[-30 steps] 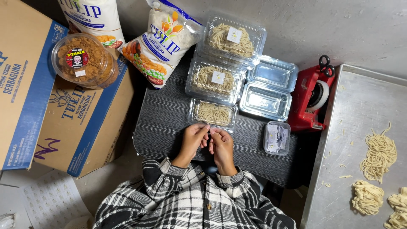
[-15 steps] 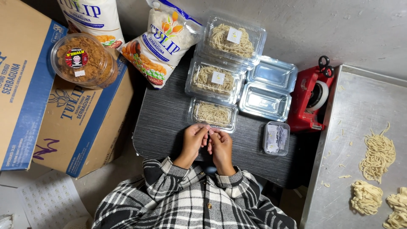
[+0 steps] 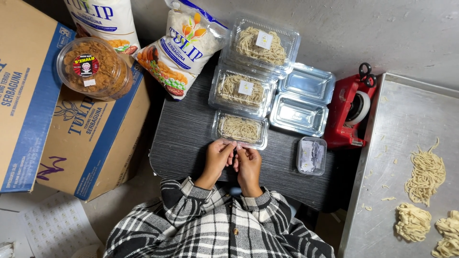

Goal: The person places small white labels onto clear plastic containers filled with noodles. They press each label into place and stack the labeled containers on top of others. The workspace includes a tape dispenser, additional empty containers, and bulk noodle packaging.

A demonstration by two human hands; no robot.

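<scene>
Hands just below noodle container

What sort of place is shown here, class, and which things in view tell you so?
Probably a small home noodle-packing workspace: noodle-filled clear containers on a dark table, flour bags, loose noodles on a metal tray, and a red tape dispenser.

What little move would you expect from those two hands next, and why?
Probably a small reach forward to the nearest noodle box. The left hand and right hand are pressed together at its near edge, fingertips pinching something too small to make out. That box has no label on its lid, while the two filled boxes behind it each carry one.
</scene>
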